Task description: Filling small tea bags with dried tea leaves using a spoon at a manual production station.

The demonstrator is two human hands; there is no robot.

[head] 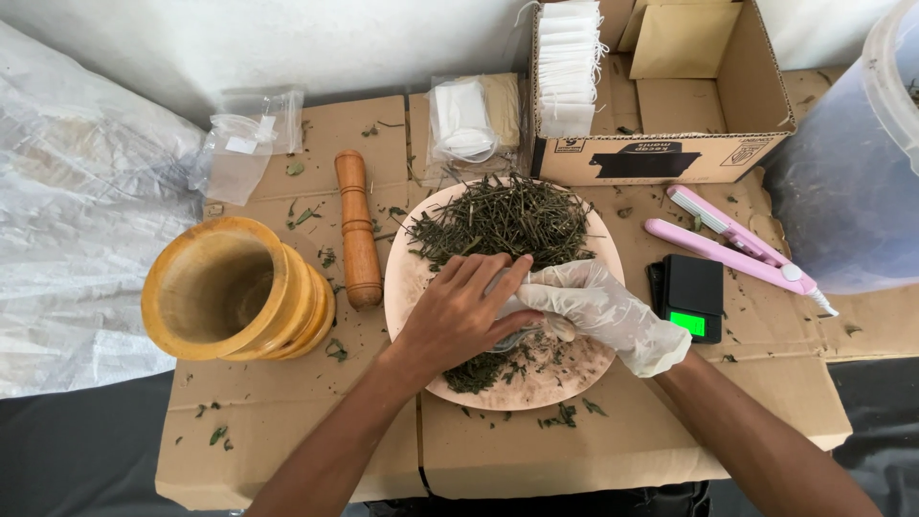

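Both my hands, left (459, 311) bare, right (598, 311) gloved, pinch a small pouch (505, 308) over the herb plate (414, 278); looks light, floppy, so I grip its rim.

A small whitish item under the left hand (459, 311) and the gloved right hand (598, 306), centre of frame, is mostly covered; possibly a small bag, but its kind cannot be told. Part of the pink plate (407, 278) and the dried herbs (503, 220) is hidden by both hands. The translucent tub (852, 163), upper right, is cut off by the frame edge. Both forearms are cropped at the bottom edge.
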